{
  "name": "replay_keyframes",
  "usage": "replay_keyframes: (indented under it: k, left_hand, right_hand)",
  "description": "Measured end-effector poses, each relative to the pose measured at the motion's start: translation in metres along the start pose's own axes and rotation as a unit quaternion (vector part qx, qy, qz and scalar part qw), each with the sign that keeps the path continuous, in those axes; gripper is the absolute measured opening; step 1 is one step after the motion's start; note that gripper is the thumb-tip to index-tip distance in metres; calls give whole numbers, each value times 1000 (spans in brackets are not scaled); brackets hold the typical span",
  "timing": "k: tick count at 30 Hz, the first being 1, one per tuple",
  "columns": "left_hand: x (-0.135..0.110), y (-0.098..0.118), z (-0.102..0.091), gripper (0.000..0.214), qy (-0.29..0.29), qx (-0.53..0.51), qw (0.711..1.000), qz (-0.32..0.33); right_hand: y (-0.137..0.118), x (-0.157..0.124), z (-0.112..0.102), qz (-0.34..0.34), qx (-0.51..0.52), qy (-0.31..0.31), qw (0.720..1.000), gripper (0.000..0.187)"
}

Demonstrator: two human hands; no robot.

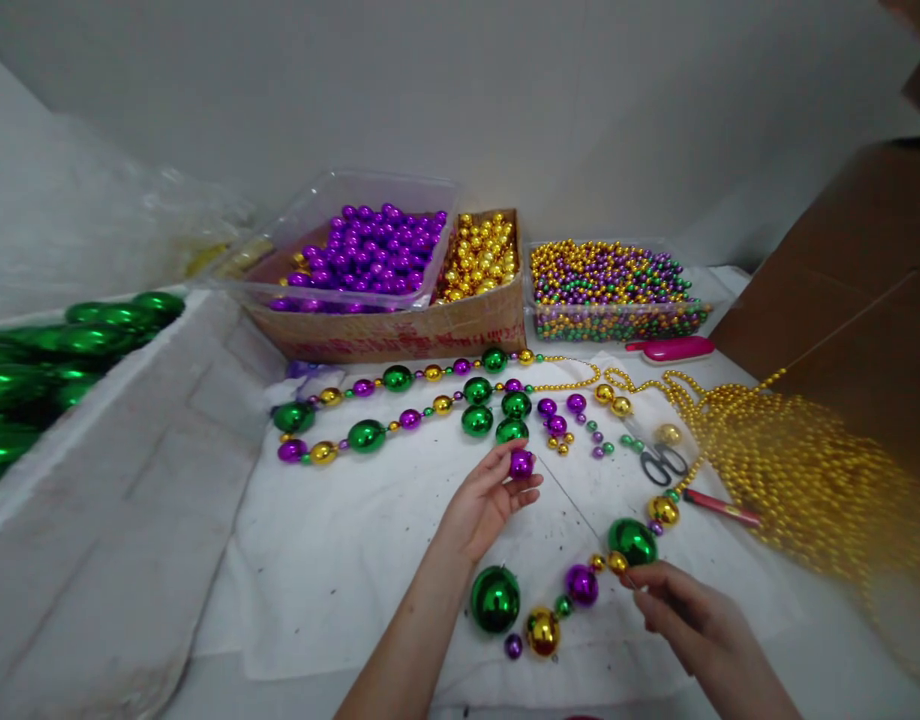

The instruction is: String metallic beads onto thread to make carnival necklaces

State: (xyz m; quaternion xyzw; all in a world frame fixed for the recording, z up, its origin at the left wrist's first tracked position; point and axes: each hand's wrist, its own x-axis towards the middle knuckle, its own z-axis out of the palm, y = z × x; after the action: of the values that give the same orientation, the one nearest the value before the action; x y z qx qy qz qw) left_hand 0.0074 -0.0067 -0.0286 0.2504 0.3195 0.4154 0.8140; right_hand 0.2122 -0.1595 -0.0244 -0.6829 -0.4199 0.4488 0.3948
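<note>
My left hand (pixel 490 500) holds a shiny purple ball (pixel 521 464) between thumb and fingertips, above the white cloth. From near that ball, a thin dark thread (pixel 572 502) runs down toward my right hand (pixel 685 615). The right thumb and index finger are pinched on the thread beside a small gold bead (pixel 617 562). Close by lie a large green ball (pixel 632 542), a purple ball (pixel 581 585) and a gold ball (pixel 542 632), with small beads between. Another large green ball (pixel 495 599) rests left of them.
A long bead strand (pixel 366 436) and loose balls (pixel 476 420) lie farther back. Scissors (pixel 661 464), a red stick-like tool (pixel 722 508) and a gold bead heap (pixel 805 480) are rightward. Bins of purple balls (pixel 385 245) and mixed beads (pixel 614 285) stand behind; a foam box (pixel 130 520) is left.
</note>
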Motion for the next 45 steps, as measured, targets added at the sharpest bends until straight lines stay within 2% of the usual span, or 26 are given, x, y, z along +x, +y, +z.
replay_keyframes:
  k: [6, 14, 24, 29, 34, 39, 45]
  left_hand:
    - [-5, -2, -11, 31, 1, -10, 1000, 29]
    - [-7, -4, -15, 22, 5, -22, 999, 46]
    - [-11, -3, -7, 24, -10, 4, 999, 43]
    - [-16, -5, -2, 35, -30, 32, 998, 40]
    - [-19, -10, -1, 44, -43, 47, 997, 46]
    - [-22, -10, 2, 41, -65, 57, 995, 52]
    - [-25, -9, 7, 34, -54, 78, 992, 85]
  right_hand:
    - [8, 0, -4, 13, -33, -66, 997, 31]
    - [3, -4, 1, -25, -54, -68, 996, 26]
    - [8, -6, 2, -17, -61, -84, 994, 27]
    - [18, 0, 6, 4, -41, -105, 994, 31]
    - [20, 5, 12, -5, -18, -77, 997, 30]
    - [21, 8, 11, -2, -24, -46, 999, 30]
    - [37, 13, 3, 23, -28, -81, 996, 28]
